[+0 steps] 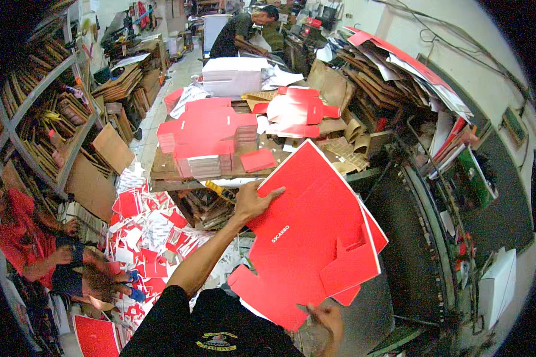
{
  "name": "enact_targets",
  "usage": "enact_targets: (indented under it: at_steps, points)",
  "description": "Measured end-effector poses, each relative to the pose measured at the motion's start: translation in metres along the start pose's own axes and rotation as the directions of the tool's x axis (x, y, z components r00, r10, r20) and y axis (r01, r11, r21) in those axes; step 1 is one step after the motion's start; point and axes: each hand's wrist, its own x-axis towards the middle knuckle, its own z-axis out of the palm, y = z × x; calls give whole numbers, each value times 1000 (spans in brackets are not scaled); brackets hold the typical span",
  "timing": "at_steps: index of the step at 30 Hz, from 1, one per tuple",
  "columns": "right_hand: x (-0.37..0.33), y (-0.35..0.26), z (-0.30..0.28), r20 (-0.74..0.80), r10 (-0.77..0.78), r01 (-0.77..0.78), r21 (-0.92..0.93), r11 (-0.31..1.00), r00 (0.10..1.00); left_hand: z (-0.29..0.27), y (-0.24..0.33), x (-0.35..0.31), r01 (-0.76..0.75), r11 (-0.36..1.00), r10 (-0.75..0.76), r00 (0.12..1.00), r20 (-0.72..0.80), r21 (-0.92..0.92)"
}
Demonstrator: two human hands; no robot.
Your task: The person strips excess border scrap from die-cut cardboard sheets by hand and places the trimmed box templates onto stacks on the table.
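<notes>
My left hand [257, 202] grips the upper left edge of a red die-cut cardboard sheet [298, 238], its thumb on the red face. The sheet is tilted in front of me, with flaps and notches along its sides and small white print. Red flaps with white edges show behind its right side; whether they belong to a second sheet I cannot tell. My right hand [327, 324] is at the sheet's lower edge, its fingers blurred, so their grip is unclear.
Stacks of red cut blanks [205, 134] and a white paper stack [235, 74] stand on the table ahead. Red and white scraps [152, 238] heap on the floor at left. A person [36, 250] sits there; another person [238, 35] bends far ahead. A dark machine [423, 232] stands at right.
</notes>
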Motion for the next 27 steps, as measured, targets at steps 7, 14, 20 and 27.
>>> enact_targets:
  at_steps: [7,14,20,27]
  points:
    - [-62,-160,-44,200,-419,465,-384,798,886,8,-27,1,-39,997,38,999,-18,-59]
    - [58,-310,-31,57,-963,834,-514,198,264,-8,9,-15,-114,972,111,993,-25,-204]
    - [111,-357,-25,518,-541,747,-509,428,663,-16,-1,-23,-142,962,150,988,18,-231]
    - [113,-331,-23,586,-514,770,-361,527,627,-33,-3,-27,41,961,-25,998,64,-274]
